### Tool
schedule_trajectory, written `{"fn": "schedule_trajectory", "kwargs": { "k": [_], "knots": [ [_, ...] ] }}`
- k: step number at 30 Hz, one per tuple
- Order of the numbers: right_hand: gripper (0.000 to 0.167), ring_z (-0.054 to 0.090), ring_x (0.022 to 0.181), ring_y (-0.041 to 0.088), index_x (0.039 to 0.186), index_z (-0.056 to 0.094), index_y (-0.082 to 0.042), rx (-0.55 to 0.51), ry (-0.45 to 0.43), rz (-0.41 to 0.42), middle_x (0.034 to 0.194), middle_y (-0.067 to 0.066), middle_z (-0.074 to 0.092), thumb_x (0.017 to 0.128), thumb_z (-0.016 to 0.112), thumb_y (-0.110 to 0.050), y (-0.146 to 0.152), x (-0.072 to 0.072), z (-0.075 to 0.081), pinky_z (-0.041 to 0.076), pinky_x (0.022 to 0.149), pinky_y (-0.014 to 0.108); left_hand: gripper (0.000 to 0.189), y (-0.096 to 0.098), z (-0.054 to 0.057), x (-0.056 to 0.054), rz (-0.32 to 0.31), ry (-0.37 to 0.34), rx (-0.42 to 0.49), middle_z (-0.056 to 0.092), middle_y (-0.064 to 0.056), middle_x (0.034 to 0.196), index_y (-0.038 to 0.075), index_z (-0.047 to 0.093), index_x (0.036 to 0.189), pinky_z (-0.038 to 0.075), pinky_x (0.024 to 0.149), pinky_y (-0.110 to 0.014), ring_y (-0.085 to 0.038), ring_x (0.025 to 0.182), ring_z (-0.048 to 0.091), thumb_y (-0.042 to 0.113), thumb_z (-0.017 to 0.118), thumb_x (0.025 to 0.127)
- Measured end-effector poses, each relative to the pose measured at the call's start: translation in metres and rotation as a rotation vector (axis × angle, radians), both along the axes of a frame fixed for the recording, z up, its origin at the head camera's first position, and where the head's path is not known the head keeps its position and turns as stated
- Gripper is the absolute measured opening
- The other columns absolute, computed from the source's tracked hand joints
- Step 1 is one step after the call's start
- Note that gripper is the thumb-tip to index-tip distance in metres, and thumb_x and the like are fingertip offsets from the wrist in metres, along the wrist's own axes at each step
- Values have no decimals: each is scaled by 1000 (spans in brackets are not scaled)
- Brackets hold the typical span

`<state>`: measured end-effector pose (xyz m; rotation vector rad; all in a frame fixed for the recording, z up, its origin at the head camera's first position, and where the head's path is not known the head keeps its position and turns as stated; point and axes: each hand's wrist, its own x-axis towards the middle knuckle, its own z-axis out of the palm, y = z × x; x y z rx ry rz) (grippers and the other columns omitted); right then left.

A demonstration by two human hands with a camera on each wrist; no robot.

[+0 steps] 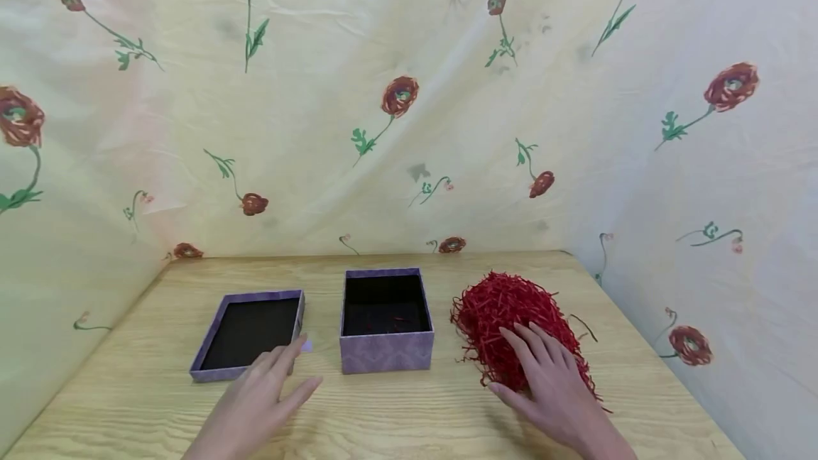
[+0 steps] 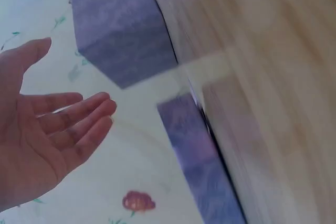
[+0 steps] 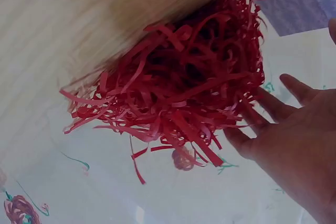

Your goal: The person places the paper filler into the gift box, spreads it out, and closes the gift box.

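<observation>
- So the red shredded paper (image 1: 505, 304) is a loose, springy heap on the right side of the table, to the right of the purple box.
- The right hand (image 1: 559, 392) is at the near side of it, fingers spread and fairly straight. In the right wrist view the fingertips look to be at the strands, but nothing's grasped.
- Tip for handling this stuff, imo: slide the fingers low under the heap, then gather inward. Pinching from the top would probably just pull out a few strips and scatter the rest. Two hands should keep the clump together better than one.
- The left hand (image 1: 262, 392) isn't gripping anything either, fingers relaxed and thumb out. It's over by the near right corner of the lid, and the left wrist view shows a gap between them.
- The purple patterned box (image 1: 387, 352) sits open between the hands, black inside, with a few red scraps (image 1: 401, 319) on its floor.
- The matching lid (image 1: 252, 336) lies black inside up, left of the box.
- Under it all, a wood-grain table (image 1: 383, 421); behind, a poppy-print cloth (image 1: 307, 105).
</observation>
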<state>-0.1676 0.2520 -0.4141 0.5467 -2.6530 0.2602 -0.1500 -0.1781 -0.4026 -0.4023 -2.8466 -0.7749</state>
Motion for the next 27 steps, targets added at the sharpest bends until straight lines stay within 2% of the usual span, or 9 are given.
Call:
{"fn": "schedule_trajectory", "kwargs": {
  "k": [2, 4, 7, 11, 15, 20, 24, 27],
  "knots": [
    [76, 41, 137, 45, 148, 53, -8, -8, 6, 10, 147, 17, 52, 89, 79, -50, 2, -3, 1, 36, 101, 72, 72, 7, 2, -6, 13, -76, 104, 67, -8, 123, 8, 53, 152, 56, 87, -55, -31, 111, 65, 56, 64, 99],
    [76, 41, 136, 45, 147, 53, -8, -18, 9, 12, 147, 17, 52, 89, 79, -49, 3, -5, 2, 36, 100, 72, 70, 13, 2, -12, 18, -104, 205, 68, -8, 124, 8, 55, 150, 57, 85, -51, -27, 108, 67, 53, 67, 98],
    [76, 42, 134, 45, 147, 53, -8, -33, 21, 17, 146, 17, 52, 88, 80, -48, 7, -9, 2, 35, 99, 71, 61, 19, 1, -20, 5, -105, 325, 70, -7, 121, 5, 59, 145, 57, 87, -44, -23, 106, 68, 41, 73, 98],
    [79, 41, 133, 45, 149, 50, -8, -55, 22, 19, 146, 20, 49, 88, 80, -48, 11, -12, 4, 34, 98, 71, 55, 24, -4, -31, -28, -59, 441, 72, -11, 121, 1, 62, 141, 56, 91, -39, -24, 109, 69, 26, 78, 96],
    [80, 40, 133, 45, 151, 47, -8, -75, 26, 15, 145, 22, 48, 89, 80, -45, 15, -14, 7, 34, 97, 71, 59, 27, -8, -41, -46, -17, 490, 71, -14, 125, -1, 62, 141, 55, 94, -41, -27, 112, 68, 28, 80, 93],
    [80, 41, 130, 45, 151, 46, -6, -94, 19, -1, 143, 22, 47, 89, 81, -44, 20, -19, 11, 33, 97, 70, 66, 29, -10, -47, -50, -45, 515, 65, -18, 136, -2, 58, 145, 53, 98, -49, -34, 120, 65, 34, 78, 94],
    [82, 40, 130, 50, 152, 43, -6, -107, -16, -31, 145, 25, 45, 90, 80, -44, 25, -22, 14, 32, 96, 75, 69, 29, -13, -50, -59, -63, 531, 58, -22, 144, -4, 53, 148, 52, 98, -55, -45, 127, 59, 35, 76, 96],
    [84, 40, 130, 55, 153, 41, -4, -122, -45, -53, 146, 28, 44, 90, 80, -44, 29, -26, 14, 31, 96, 77, 70, 30, -15, -53, -69, -71, 541, 54, -22, 147, -6, 51, 149, 51, 98, -56, -47, 129, 55, 34, 75, 97]
  ]
}}
